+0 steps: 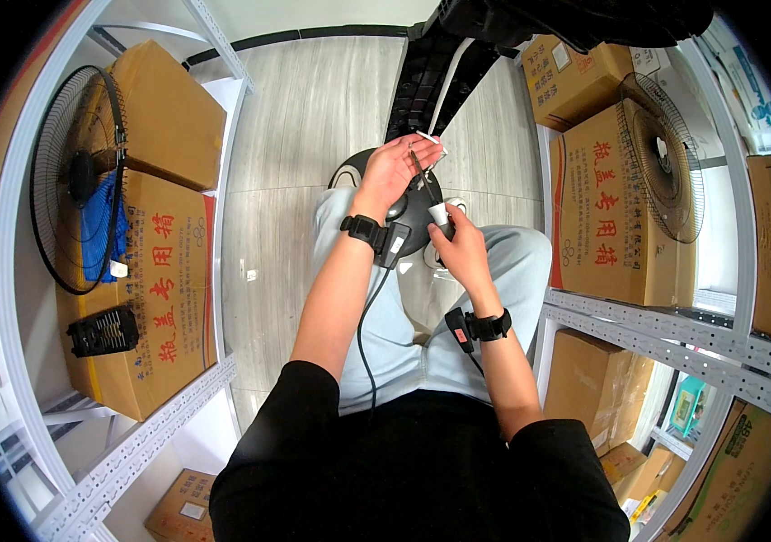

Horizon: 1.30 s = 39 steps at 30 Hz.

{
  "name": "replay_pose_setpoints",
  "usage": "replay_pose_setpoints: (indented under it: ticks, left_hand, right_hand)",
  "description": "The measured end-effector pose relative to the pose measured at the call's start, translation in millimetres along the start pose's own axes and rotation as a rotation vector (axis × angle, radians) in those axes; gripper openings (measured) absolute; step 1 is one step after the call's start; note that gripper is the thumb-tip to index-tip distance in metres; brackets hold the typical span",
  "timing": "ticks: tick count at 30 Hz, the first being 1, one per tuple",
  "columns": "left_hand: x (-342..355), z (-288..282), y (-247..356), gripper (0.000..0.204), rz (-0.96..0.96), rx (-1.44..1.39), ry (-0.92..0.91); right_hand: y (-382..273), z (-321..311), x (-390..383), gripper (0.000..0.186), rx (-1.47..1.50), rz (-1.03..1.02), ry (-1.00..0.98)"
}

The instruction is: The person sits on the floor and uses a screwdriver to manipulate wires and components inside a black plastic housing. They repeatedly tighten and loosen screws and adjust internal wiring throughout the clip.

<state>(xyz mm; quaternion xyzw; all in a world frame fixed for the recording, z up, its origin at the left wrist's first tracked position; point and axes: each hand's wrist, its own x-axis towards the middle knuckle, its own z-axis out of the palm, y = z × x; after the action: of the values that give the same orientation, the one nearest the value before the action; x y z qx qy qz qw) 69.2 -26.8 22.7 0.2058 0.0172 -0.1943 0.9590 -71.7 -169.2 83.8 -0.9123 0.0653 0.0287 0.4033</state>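
Observation:
My right hand (463,248) is closed round the white handle of a screwdriver (439,213). Its thin dark shaft slants up and left, its tip ending close to the palm of my left hand (390,172). That hand is turned palm up, fingers stretched out to the right. A small white piece (429,137) shows by its fingertips; whether the fingers touch it I cannot tell. Beneath both hands lies a round black base (414,226) on the floor between my feet, partly hidden by my hands and legs.
Metal shelves with cardboard boxes (164,280) flank me on both sides. A black fan grille (78,181) leans on the left boxes, above a black slotted part (103,331). Another fan grille (661,158) stands right. A large dark object (575,20) juts in above; a white cable (449,86) runs below it.

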Motion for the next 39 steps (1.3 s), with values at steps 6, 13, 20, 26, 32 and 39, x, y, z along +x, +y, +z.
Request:
replay_pose_setpoints:
  ticks: [6, 13, 20, 26, 32, 39]
  left_hand:
    - [-1, 3, -1, 0.024, -0.016, 0.000, 0.012]
    - [-4, 6, 1, 0.019, -0.008, -0.001, 0.024]
    - [-3, 5, 0, 0.016, 0.008, -0.003, -0.001]
    - [0, -1, -1, 0.017, 0.012, -0.007, -0.019]
    - [1, -3, -1, 0.018, 0.012, 0.042, -0.012]
    - [-1, 4, -2, 0.024, -0.005, 0.002, 0.060]
  right_hand:
    - [0, 4, 5, 0.050, 0.004, -0.003, -0.012]
    - [2, 6, 8, 0.050, 0.053, 0.033, -0.026]
    - [-1, 0, 9, 0.050, 0.057, 0.135, -0.094]
    - [-13, -4, 5, 0.053, -0.217, -0.148, 0.111]
    - [-16, -9, 6, 0.050, -0.076, -0.018, 0.094]
    - [-14, -15, 10, 0.048, -0.004, 0.003, 0.076]
